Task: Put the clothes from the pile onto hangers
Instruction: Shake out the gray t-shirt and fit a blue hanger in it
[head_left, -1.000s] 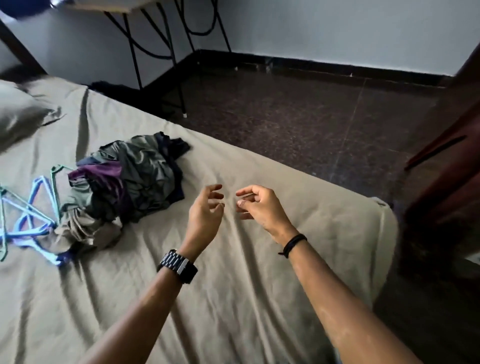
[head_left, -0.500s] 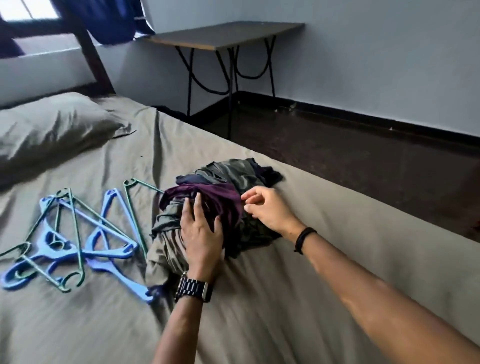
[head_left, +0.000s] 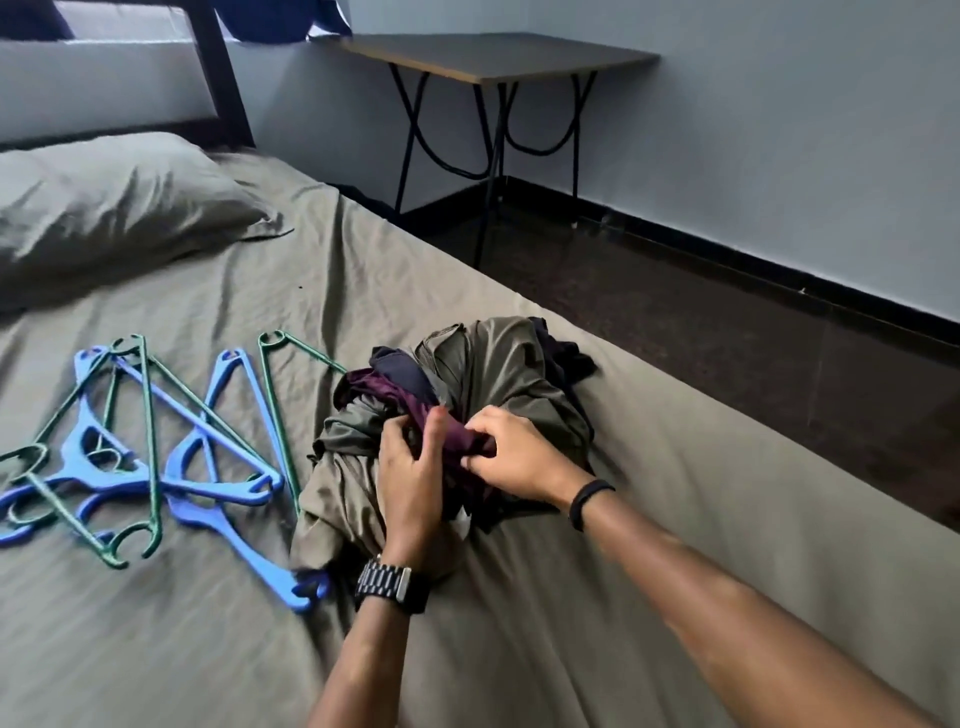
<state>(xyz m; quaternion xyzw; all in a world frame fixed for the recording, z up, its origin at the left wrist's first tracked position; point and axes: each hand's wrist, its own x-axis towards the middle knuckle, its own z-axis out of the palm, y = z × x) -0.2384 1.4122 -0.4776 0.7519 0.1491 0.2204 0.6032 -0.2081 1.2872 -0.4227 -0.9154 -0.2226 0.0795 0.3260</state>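
A pile of crumpled clothes (head_left: 498, 374) in olive, navy and purple lies on the bed. On top of it is a purple garment (head_left: 402, 402). My left hand (head_left: 410, 478) grips this purple cloth with curled fingers, thumb raised. Just to the right, my right hand (head_left: 511, 457) pinches the same purple cloth. Several blue and green plastic hangers (head_left: 156, 447) lie tangled on the sheet left of the pile. One blue hanger (head_left: 249, 556) runs under the pile's near left edge.
The bed (head_left: 675, 493) has an olive sheet, and its right edge drops to a dark floor (head_left: 727, 322). A pillow (head_left: 104, 208) lies at the back left. A folding table (head_left: 493, 57) stands against the far wall.
Both hands moved from above the bare sheet onto the pile. They now close on the purple garment, where half a second ago the left hand lay flat on it.
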